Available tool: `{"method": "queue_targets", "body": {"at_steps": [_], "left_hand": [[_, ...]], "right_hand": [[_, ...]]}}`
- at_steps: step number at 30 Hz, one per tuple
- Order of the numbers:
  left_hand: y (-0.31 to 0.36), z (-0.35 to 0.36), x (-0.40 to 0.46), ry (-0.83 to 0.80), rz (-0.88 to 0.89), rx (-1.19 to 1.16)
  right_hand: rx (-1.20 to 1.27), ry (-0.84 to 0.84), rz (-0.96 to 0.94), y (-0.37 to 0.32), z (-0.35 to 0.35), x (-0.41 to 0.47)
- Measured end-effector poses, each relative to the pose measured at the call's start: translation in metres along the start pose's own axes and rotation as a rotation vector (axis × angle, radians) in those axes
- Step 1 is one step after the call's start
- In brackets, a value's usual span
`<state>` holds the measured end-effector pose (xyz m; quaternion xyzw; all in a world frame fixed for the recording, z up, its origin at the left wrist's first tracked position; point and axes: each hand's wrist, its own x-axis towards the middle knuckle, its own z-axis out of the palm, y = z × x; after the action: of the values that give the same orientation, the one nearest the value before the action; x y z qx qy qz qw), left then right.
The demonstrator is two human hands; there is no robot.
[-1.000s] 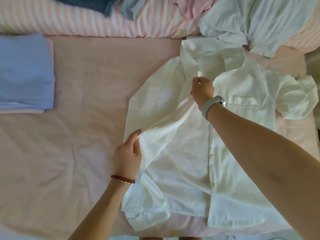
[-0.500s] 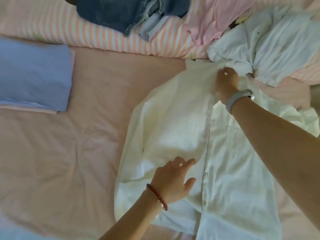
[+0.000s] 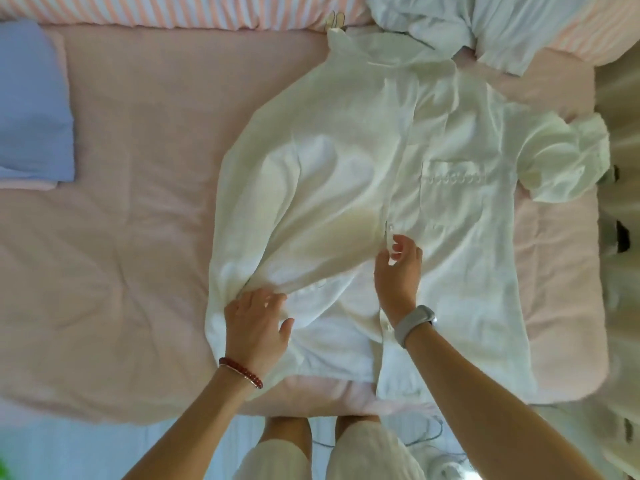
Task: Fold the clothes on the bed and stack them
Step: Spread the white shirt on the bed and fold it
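A white short-sleeved button shirt lies spread front-up on the pink bed, collar at the far side, its left panel folded over toward the button line. My left hand, with a red bead bracelet, rests on the shirt's lower left part, fingers spread on bunched cloth. My right hand, with a grey wristband, pinches the shirt's front edge near a button at mid-length. The right sleeve lies crumpled at the bed's right edge.
A folded blue garment sits at the far left on the bed. A crumpled white garment lies at the far right beside the striped pillow. The bed's near edge runs just above my legs; floor shows below.
My right hand came back from the collar down to the button line at mid-shirt. My left hand slid left onto the lower left part. The view tilted down, hiding the jeans and pink garment.
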<state>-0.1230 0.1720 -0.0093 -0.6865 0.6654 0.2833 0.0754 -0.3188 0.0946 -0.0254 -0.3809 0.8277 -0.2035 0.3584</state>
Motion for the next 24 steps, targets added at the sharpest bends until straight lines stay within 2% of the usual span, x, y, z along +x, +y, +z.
{"method": "queue_targets", "body": {"at_steps": [2,5,7,10,11,12,14,15,16,17,19,21,22,24], "left_hand": [[-0.003,0.000,-0.004,0.036,-0.036,0.132],[-0.005,-0.007,0.000,-0.084,-0.098,0.273],[-0.005,-0.013,0.000,-0.072,0.024,0.248],[-0.001,-0.016,-0.009,0.068,0.393,0.003],[0.001,-0.016,-0.014,0.004,0.467,-0.093],[0.005,-0.016,-0.020,-0.152,0.469,-0.192],[0.014,-0.006,-0.032,-0.540,0.359,-0.387],[0.018,0.001,-0.037,-0.629,0.300,-0.487],[0.022,0.008,-0.042,-0.635,0.258,-0.551],[0.025,0.015,-0.046,-0.571,0.222,-0.560],[0.024,0.026,-0.049,-0.325,0.139,-0.470],[0.018,0.034,-0.050,-0.088,-0.063,-0.451],[0.014,0.037,-0.049,-0.028,-0.202,-0.487],[0.004,0.045,-0.047,-0.049,-0.436,-0.536]], "right_hand": [[-0.041,-0.079,-0.144,0.012,0.003,-0.028],[-0.131,-0.476,-0.261,0.015,0.014,-0.060],[-0.209,-0.659,-0.235,0.009,0.022,-0.072],[-0.205,-0.669,-0.124,0.008,0.020,-0.074],[-0.190,-0.639,-0.093,0.010,0.015,-0.073],[-0.169,-0.587,-0.063,0.014,0.008,-0.073],[-0.152,-0.405,-0.021,0.029,-0.009,-0.074],[-0.172,-0.303,-0.013,0.040,-0.018,-0.075],[-0.190,-0.222,0.002,0.052,-0.026,-0.078],[-0.182,-0.173,0.024,0.063,-0.033,-0.082],[-0.122,-0.183,0.093,0.079,-0.038,-0.093],[-0.035,-0.199,0.180,0.090,-0.034,-0.104],[0.001,-0.192,0.225,0.095,-0.030,-0.108],[-0.005,-0.197,0.304,0.104,-0.022,-0.114]]}}
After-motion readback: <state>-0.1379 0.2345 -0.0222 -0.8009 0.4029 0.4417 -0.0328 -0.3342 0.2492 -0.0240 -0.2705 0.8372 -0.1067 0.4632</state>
